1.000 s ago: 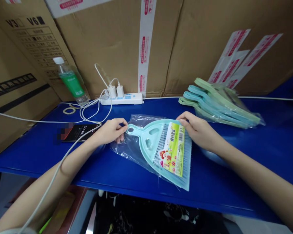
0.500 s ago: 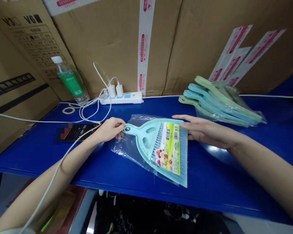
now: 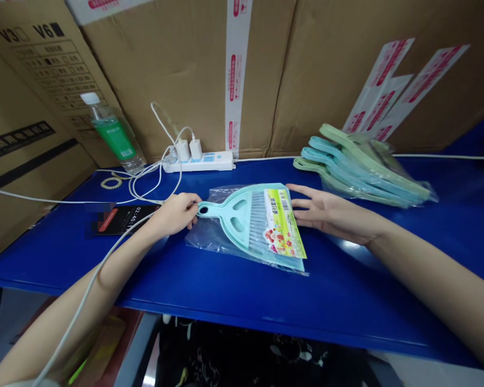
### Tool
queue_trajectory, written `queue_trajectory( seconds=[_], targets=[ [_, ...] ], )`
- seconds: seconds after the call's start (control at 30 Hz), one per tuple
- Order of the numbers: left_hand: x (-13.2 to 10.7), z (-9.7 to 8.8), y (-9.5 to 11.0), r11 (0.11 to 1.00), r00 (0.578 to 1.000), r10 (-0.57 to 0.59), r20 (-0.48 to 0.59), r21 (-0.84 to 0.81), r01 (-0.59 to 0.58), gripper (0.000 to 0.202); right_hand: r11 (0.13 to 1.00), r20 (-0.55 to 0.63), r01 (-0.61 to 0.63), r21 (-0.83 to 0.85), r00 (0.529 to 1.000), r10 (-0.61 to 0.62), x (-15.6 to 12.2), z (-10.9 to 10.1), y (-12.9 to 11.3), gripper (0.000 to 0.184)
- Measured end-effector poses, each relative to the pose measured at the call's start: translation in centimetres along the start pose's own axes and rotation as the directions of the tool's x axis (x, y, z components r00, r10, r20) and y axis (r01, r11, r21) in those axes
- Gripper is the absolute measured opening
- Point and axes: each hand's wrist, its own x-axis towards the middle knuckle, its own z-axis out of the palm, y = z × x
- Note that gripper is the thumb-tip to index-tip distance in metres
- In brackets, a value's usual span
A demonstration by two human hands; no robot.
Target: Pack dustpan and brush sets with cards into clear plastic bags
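Observation:
A light blue dustpan and brush set (image 3: 234, 216) in a clear plastic bag lies nearly level over the blue table, its handle to the left. A yellow-green printed label (image 3: 284, 224) covers part of the bristles near its wide end. My left hand (image 3: 178, 213) pinches the handle tip, next to the hanging hole. At the wide end, my right hand (image 3: 333, 215) has its fingers stretched and apart, the tips by the label edge; whether they touch the bag is unclear.
Several green and blue bagged dustpan sets (image 3: 363, 166) lie stacked at the back right. A power strip (image 3: 204, 162) with white cables, a bottle (image 3: 115, 137) and a phone (image 3: 125, 219) are on the left. Cardboard boxes (image 3: 177, 64) stand behind the table (image 3: 234, 295).
The dustpan set has tilted flatter, its wide end swinging away from me, and shifted slightly left. My right hand's fingers have spread more; my left hand keeps its pinch.

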Motion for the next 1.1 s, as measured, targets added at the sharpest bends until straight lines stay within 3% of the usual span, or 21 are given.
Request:
queue_trajectory(
  seconds=[0.1,0.27,0.47,0.77,0.93,1.1],
  targets=[
    [-0.1,0.0,0.1,1.000,1.000,-0.005,0.008,0.026,0.005,0.019,1.000,-0.018,-0.010,0.016,1.000,0.010,-0.1,0.4,-0.3,0.083],
    [-0.2,0.0,0.3,0.998,1.000,-0.012,0.011,0.061,0.011,0.020,0.992,0.015,0.078,-0.101,0.997,-0.076,-0.1,0.2,-0.2,0.090],
    [-0.1,0.0,0.0,0.999,1.000,0.010,0.000,0.053,-0.010,0.019,0.957,0.064,0.149,-0.250,0.989,-0.137,0.8,0.0,1.0,0.068],
    [-0.2,-0.1,0.2,0.998,1.000,-0.001,-0.002,0.056,0.001,0.019,0.975,0.006,0.121,-0.187,0.993,-0.122,0.7,0.2,1.0,0.059],
    [-0.2,-0.2,0.4,0.997,1.000,-0.030,0.005,0.069,0.030,0.018,0.996,-0.025,0.038,-0.082,0.999,-0.041,0.4,0.2,0.5,0.072],
    [-0.3,-0.3,0.3,0.991,1.000,-0.016,-0.004,0.130,0.017,0.020,0.994,-0.081,0.061,-0.090,0.994,-0.068,0.5,0.5,0.7,0.081]
  ],
)
